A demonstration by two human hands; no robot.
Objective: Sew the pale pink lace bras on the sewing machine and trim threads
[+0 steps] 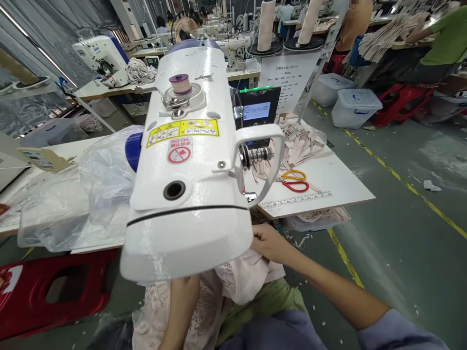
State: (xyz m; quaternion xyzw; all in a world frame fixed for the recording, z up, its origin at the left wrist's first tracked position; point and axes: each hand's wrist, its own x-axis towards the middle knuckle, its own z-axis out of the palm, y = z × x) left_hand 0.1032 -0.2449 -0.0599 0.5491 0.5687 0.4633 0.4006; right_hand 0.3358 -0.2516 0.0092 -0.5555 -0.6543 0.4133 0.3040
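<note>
Right hand (pixel 268 240) pinches pale pink lace fabric (pixel 237 279) beneath a white sewing machine head (pixel 189 160), left hand's grip hidden under it; stitching seems underway, with much fabric bunched in the lap.

Head view, facing down (forward), sewing machine (pixel 189 160) close

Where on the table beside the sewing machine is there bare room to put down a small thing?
The bare patch is on the white table, right of the scissors and beyond the ruler. Farther back, the cloth strips crowd the top. Left of the sewing machine, the plastic bag covers most.
</note>
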